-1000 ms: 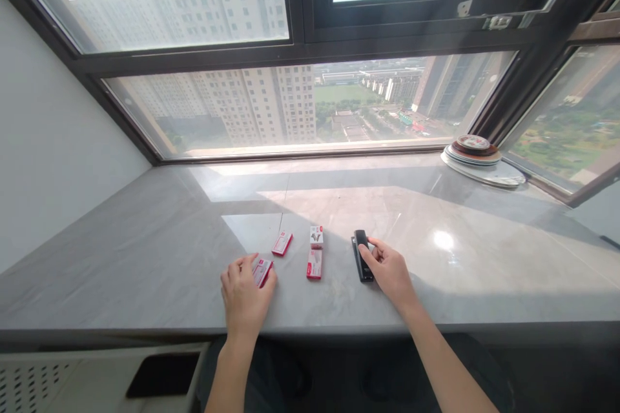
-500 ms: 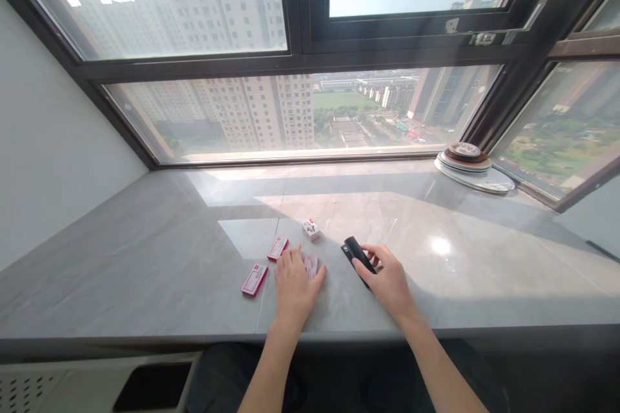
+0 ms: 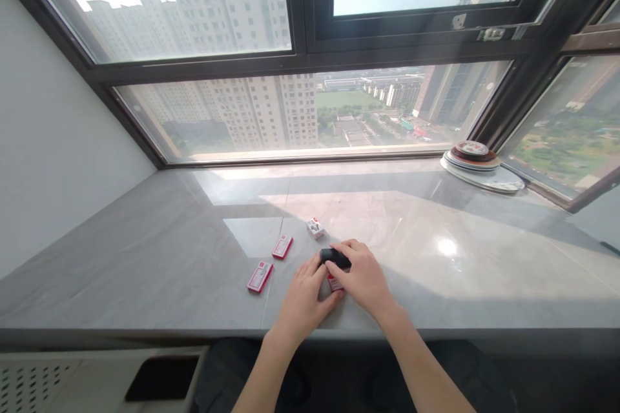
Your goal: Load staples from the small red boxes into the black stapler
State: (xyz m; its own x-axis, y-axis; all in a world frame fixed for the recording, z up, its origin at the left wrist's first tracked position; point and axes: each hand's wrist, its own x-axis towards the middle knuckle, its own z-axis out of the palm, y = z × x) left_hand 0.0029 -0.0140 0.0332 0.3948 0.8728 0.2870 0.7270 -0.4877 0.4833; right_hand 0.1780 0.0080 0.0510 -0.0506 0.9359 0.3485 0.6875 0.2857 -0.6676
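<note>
My right hand (image 3: 364, 276) grips a black stapler (image 3: 335, 258), its fingers over the top and its far end reaching to my left fingers. My left hand (image 3: 306, 297) curls around a small red-and-white box (image 3: 334, 282), with the thumb at the near side. That box lies just below the stapler and is partly covered by both hands. To the left lie two flat red-and-white boxes, a nearer box (image 3: 260, 277) and a farther box (image 3: 282, 247). A small white box with red print (image 3: 315, 228) stands just beyond my hands.
A stack of plates (image 3: 477, 164) sits in the back right corner by the window (image 3: 310, 115). The grey stone countertop (image 3: 145, 258) ends at a front edge near my forearms. A white wall (image 3: 58, 142) bounds the left side.
My right hand has brought the stapler leftward and turned it, over the small box. My left hand has shifted right with that box. Both hands now meet.
</note>
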